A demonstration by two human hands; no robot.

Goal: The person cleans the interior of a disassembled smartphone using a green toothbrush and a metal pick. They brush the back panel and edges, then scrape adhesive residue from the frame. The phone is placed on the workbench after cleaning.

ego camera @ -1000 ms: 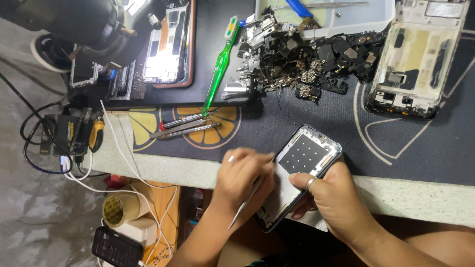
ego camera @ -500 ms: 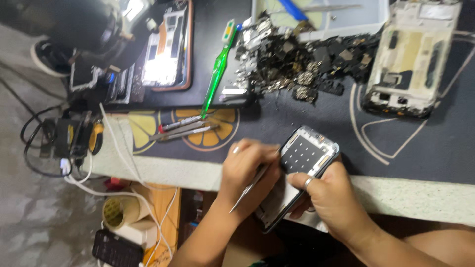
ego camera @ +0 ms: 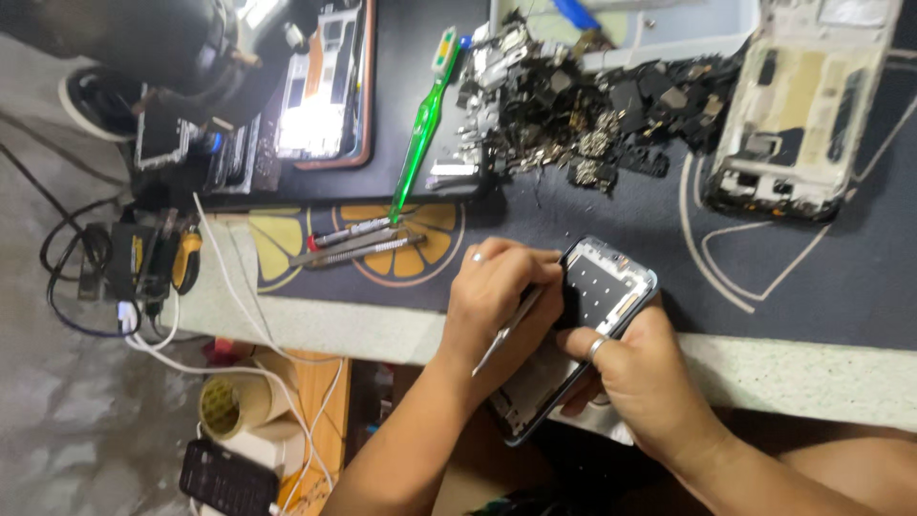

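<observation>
- The fingers [ego camera: 511, 277] of the left hand [ego camera: 497, 301] are pinched around a thin metal tool [ego camera: 506, 330], its tip at the phone [ego camera: 573, 334].
- The right hand [ego camera: 640, 382] grips the phone's edge from 5 o'clock, ring finger on the rim.
- The phone sits tilted over the near edge of the table [ego camera: 783, 373], back open and insides bare, so the strip-down looks partly done.
- A pile of parts [ego camera: 583, 105] lies at 12 o'clock.
- Both wrists reach up from below.

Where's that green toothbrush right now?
The toothbrush lies upper middle in the head view, angled across the dark mat's edge, between the lit phone and the parts pile.
</observation>
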